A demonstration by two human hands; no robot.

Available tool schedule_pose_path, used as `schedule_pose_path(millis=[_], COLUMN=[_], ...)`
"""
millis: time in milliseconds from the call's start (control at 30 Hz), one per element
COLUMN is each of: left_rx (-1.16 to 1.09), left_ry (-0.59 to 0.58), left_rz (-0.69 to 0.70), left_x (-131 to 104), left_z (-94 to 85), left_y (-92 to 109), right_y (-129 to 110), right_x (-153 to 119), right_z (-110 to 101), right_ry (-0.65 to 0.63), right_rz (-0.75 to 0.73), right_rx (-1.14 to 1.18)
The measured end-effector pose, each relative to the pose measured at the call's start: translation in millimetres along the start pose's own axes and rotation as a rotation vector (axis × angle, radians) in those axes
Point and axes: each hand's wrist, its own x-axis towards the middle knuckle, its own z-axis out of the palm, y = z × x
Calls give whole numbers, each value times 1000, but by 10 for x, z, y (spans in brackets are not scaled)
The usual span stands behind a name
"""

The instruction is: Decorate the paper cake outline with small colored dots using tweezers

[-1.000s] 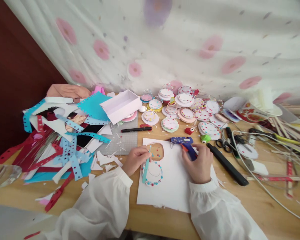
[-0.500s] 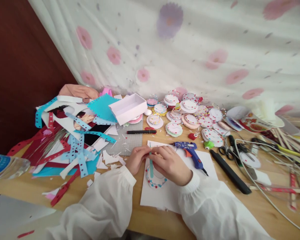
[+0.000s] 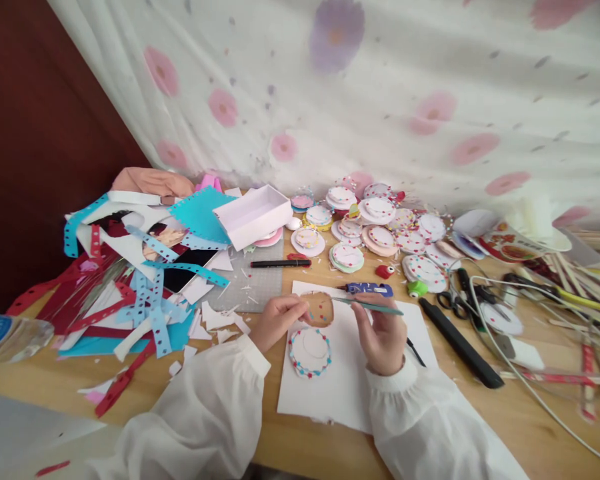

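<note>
At the far left of the wooden table (image 3: 530, 427) lies a heap of punched paper strips (image 3: 130, 293) in blue, red and white, too tangled to count. Next comes one white box (image 3: 254, 215) and one black pen (image 3: 281, 263). The left hand (image 3: 279, 321) rests curled on a white sheet (image 3: 350, 387), fingertips touching its edge beside a cut-out hole; it holds nothing. Just below sits one white paper disc (image 3: 309, 351) ringed with coloured dots. The right hand (image 3: 381, 335), palm down, pinches a thin teal strip (image 3: 373, 306) that points right. Behind it lies one blue glue gun (image 3: 367, 289). Further back, perhaps fifteen decorated discs (image 3: 375, 230) crowd together.
</note>
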Motion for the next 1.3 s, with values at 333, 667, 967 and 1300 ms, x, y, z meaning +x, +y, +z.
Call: schedule_pose_path(millis=[333,667,967,1300], left_rx=[312,334,288,285], left_ry=[-203,-218,-198,-198], left_rz=[203,181,137,152], left_x=[-21,10,5,2], left_z=[2,24,28,27], left_y=[-41,-24,-12,-18], right_y=[84,62,47,33], right_x=[-163,-129,-131,-118], right_z=[-8,-19,-13,-15], right_ry=[-139,-170,-173,-170], right_rz=[562,589,534,507], right_rx=[485,453,413,419])
